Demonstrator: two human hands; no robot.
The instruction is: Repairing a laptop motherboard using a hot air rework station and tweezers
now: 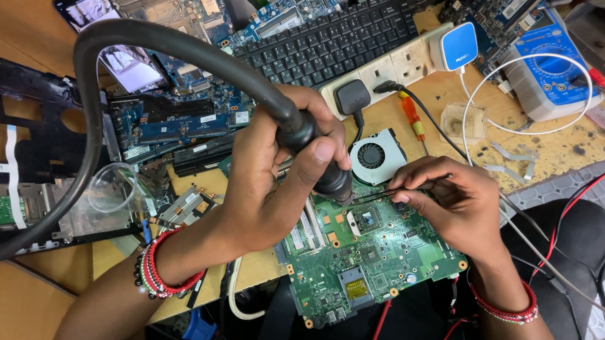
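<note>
Nearest us, our left hand (268,189) wraps a black hot-air wand (310,147), fingers curled tight and thumb pressed along its barrel, so the nozzle points down at one spot on the green board (373,259). Its thick hose (119,43) loops away over the left side, probably kept off the work. Our right hand (449,202) pinches thin tweezers (416,184) between thumb and forefinger, tips reaching toward the same spot by a square chip (366,219), seemingly ready to steady a part there. That board sits at the bench edge, a small fan (377,156) at its top. Around us the wooden bench (26,19) carries spare boards, a keyboard (327,37), a power strip (393,62) and a blue meter (551,65); tiled floor shows at right.
</note>
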